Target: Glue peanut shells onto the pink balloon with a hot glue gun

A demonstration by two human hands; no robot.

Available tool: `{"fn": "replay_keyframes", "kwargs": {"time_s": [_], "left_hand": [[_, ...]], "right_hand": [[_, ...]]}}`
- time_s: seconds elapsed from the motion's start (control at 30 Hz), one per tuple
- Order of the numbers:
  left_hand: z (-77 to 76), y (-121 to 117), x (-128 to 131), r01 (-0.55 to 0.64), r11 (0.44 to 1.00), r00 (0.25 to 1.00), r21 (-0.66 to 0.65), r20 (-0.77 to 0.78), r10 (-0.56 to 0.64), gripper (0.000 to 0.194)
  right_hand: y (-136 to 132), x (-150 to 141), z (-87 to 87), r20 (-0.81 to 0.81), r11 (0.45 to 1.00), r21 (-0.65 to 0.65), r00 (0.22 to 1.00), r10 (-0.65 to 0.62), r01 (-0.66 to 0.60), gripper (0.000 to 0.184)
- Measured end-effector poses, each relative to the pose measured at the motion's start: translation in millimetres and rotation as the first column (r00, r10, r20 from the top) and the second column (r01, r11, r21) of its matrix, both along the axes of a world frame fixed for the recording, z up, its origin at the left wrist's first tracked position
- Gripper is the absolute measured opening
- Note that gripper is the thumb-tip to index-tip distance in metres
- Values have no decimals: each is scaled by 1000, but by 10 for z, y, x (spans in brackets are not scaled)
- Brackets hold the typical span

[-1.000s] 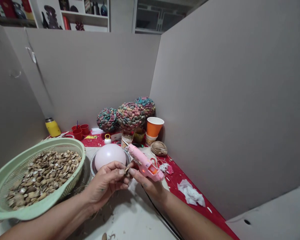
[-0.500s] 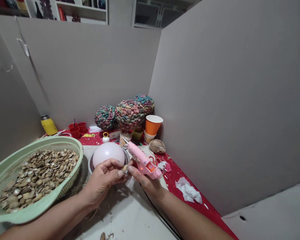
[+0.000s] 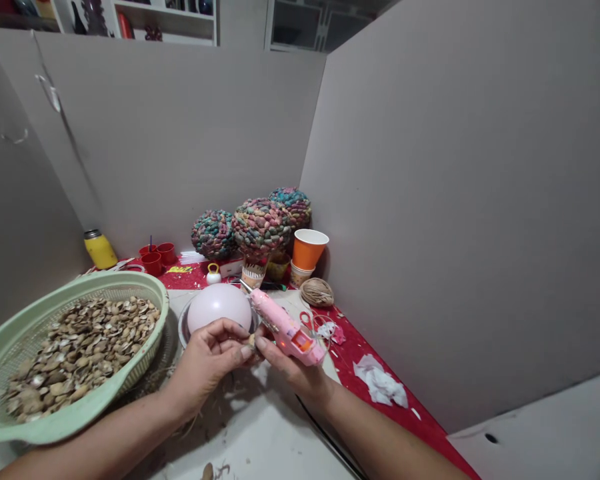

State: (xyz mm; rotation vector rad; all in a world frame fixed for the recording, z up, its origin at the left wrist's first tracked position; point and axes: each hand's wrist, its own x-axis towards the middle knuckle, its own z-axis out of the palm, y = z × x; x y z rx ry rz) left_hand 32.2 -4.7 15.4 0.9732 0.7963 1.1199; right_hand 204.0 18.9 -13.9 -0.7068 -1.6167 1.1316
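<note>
A small tan shell piece (image 3: 252, 340), like those in the basket, is pinched in the fingers of my left hand (image 3: 217, 353). My right hand (image 3: 293, 367) is closed on a pink hot glue gun (image 3: 285, 325), its metal nozzle pointing up and to the left. The right thumb and fingertips meet the left ones at the shell piece, partly hiding it. Just behind my hands, a pale pink balloon (image 3: 219, 309) sits in a metal bowl (image 3: 184, 327).
On the left stands a green basket (image 3: 163, 303) full of shells. Behind are colourful shell-covered balls (image 3: 261, 230), an orange cup (image 3: 309, 250), red cups (image 3: 151, 263) and a yellow jar (image 3: 100, 250). Twine (image 3: 317, 292), red scissors (image 3: 307, 320) and crumpled tissue (image 3: 379, 381) lie right.
The glue gun has tilted slightly and its nozzle has shifted a little left and down. Both hands stay together at the shell piece, which is now more hidden by the fingers.
</note>
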Motion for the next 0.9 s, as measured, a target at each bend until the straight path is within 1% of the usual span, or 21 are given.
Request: {"fn": "replay_keyframes", "kwargs": {"time_s": [0.07, 0.17, 0.23, 0.3, 0.43, 0.5, 0.53, 0.57, 0.6, 0.63, 0.7, 0.73, 0.77, 0.8, 0.83, 0.87, 0.9], "left_hand": [[0, -7, -6, -4, 1000, 1000, 14, 9, 3, 35], [26, -40, -20, -47, 997, 999, 65, -8, 48, 31], [43, -78, -31, -75, 991, 996, 107, -48, 81, 27], [36, -125, -44, -75, 986, 991, 146, -97, 90, 23], [-83, -231, -68, -15, 983, 980, 185, -191, 51, 18], [-166, -291, -81, 14, 977, 963, 214, -266, 44, 18], [-204, -322, -88, 34, 967, 948, 252, -315, 49, 17], [-239, -354, -96, 60, 949, 929, 309, -366, 60, 17], [-270, -383, -104, 99, 919, 910, 383, -409, 72, 18], [-295, -410, -113, 150, 872, 895, 466, -439, 80, 19], [-327, -449, -131, 261, 749, 881, 609, -467, 72, 21], [-334, -460, -139, 307, 689, 880, 657, -472, 57, 23], [-338, -464, -146, 337, 643, 880, 688, -473, 46, 25], [-338, -461, -151, 341, 618, 882, 708, -468, 49, 28], [-335, -452, -157, 319, 617, 888, 720, -454, 71, 29], [-331, -436, -162, 273, 639, 895, 719, -434, 107, 30], [-324, -414, -169, 204, 683, 899, 701, -410, 152, 30]], "right_hand": [[-8, -4, -4, 13, 1000, 9, 1000, -5, 5, 45], [-10, -6, 1, 25, 999, 29, 999, -42, 42, 46], [1, 2, 44, 5, 996, 8, 996, -89, 89, 44], [22, 24, 125, -26, 990, -41, 990, -139, 138, 44], [57, 118, 294, -67, 956, -94, 956, -284, 278, 47], [54, 165, 312, -76, 930, -123, 931, -356, 345, 48], [48, 182, 299, -79, 918, -143, 921, -383, 369, 50], [39, 193, 275, -76, 907, -166, 912, -403, 386, 52], [31, 198, 244, -69, 898, -189, 906, -417, 398, 54], [23, 197, 211, -59, 891, -210, 904, -423, 403, 56], [14, 184, 154, -32, 880, -251, 905, -425, 404, 59], [14, 175, 132, -22, 875, -269, 906, -423, 402, 60], [17, 165, 115, -17, 872, -288, 908, -418, 396, 60], [21, 157, 100, -15, 870, -306, 912, -411, 387, 60], [25, 151, 83, -17, 868, -323, 915, -404, 377, 60], [27, 149, 64, -21, 867, -337, 917, -398, 368, 60], [27, 152, 39, -24, 868, -347, 921, -388, 357, 60]]}}
